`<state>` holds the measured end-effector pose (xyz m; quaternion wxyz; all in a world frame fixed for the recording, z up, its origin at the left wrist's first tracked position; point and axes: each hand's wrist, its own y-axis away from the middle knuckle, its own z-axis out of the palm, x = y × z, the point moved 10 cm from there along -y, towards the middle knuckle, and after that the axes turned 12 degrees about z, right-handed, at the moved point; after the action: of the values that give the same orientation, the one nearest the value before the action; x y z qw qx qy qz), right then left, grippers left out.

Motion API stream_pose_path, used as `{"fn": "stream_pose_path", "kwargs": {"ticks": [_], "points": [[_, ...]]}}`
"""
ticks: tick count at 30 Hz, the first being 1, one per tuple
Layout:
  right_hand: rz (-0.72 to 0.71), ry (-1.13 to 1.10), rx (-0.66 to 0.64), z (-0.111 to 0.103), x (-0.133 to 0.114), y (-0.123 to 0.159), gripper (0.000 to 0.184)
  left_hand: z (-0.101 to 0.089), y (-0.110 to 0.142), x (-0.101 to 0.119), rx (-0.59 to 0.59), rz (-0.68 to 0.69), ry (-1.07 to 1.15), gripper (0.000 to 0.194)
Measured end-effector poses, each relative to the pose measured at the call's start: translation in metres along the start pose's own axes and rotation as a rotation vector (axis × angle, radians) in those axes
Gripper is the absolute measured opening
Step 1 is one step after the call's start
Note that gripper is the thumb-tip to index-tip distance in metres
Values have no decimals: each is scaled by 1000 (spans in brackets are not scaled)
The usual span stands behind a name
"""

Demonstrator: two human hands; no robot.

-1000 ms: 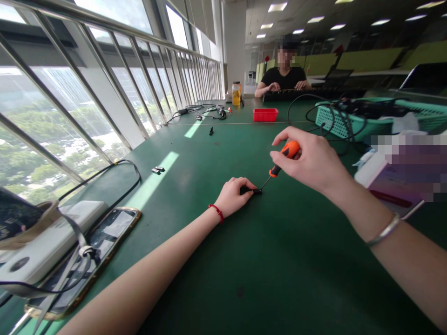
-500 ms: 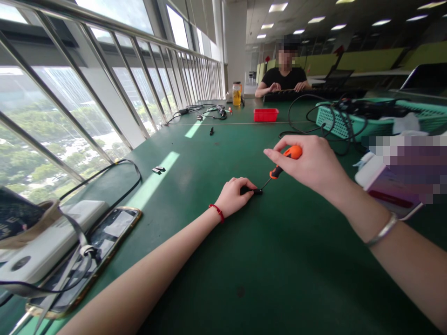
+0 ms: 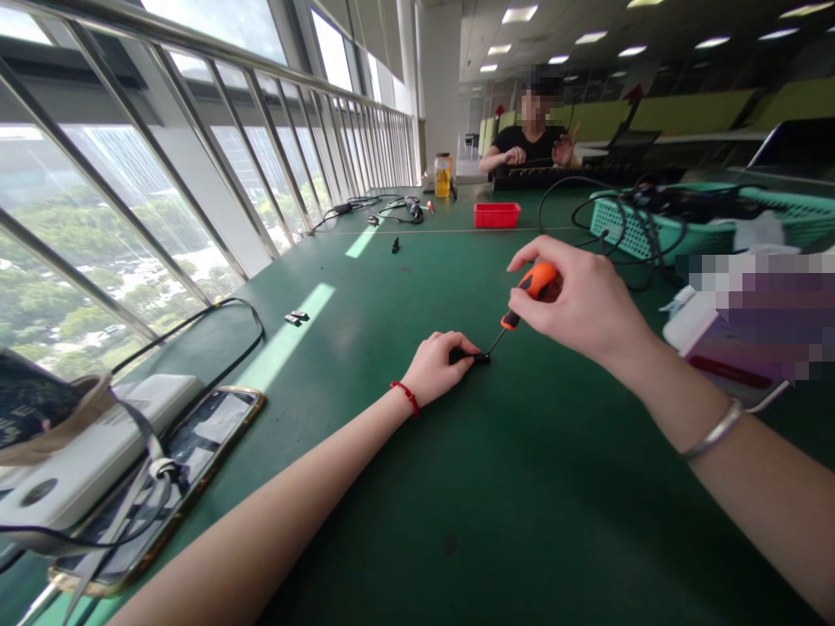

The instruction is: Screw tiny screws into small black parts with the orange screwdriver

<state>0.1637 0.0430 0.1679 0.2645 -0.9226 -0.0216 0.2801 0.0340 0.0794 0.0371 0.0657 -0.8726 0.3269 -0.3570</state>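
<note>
My left hand [image 3: 440, 372] pinches a small black part [image 3: 481, 357] against the green tabletop, with thumb and fingers on it. What kind of part it is I cannot make out; the hand hides some of it. Leaning over it is a screwdriver [image 3: 536, 285] with an orange and black handle. Its thin shaft slants down and the tip meets the part's right end. My right hand [image 3: 580, 300] holds the handle, the thumb on the near side and the index finger curved above it.
At left lie a phone [image 3: 215, 435], a white power bank [image 3: 117, 443] and cables. Small dark pieces [image 3: 297, 318] rest beyond. Farther back stand a red tray [image 3: 497, 216], a jar [image 3: 442, 176] and a teal basket [image 3: 704, 239] of cables. A person [image 3: 531, 143] sits opposite.
My right hand has turned around the screwdriver handle, its fingers lifting and the thumb shifting. The screwdriver stands slightly more upright. My left hand stays put. The person opposite has raised one hand.
</note>
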Motion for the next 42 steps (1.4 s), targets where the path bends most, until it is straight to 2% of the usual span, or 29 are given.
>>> {"fn": "stream_pose_path", "kwargs": {"ticks": [3, 6, 10, 14, 20, 22, 26, 30, 34, 37, 42], "points": [[13, 19, 2, 1, 0, 0, 33, 1, 0, 1, -6, 4, 2, 12], [43, 58, 37, -1, 3, -1, 29, 1, -1, 1, -7, 5, 3, 12], [7, -16, -3, 2, 2, -1, 17, 1, 0, 0, -3, -9, 7, 12], [-19, -61, -29, 4, 1, -1, 32, 0, 0, 0, -3, -13, 14, 12], [0, 24, 81, -3, 2, 0, 26, 0, -1, 0, 0, -4, 12, 12], [-13, -19, 48, -1, 1, 0, 21, 1, 0, 0, -1, -4, 9, 13], [0, -74, -5, 2, 1, -1, 36, 1, 0, -1, -1, 0, 5, 12], [55, 9, 62, -2, 6, -2, 28, 0, 0, 0, 5, 7, 8, 12], [28, -81, 2, 3, 6, -3, 21, 0, 0, 0, 3, -7, 7, 13], [10, -146, -50, 8, 5, -2, 33, 0, 1, 0, 2, -13, 5, 12], [52, -76, -17, 7, 6, -2, 28, 0, 1, 0, 1, -2, 12, 13]]}}
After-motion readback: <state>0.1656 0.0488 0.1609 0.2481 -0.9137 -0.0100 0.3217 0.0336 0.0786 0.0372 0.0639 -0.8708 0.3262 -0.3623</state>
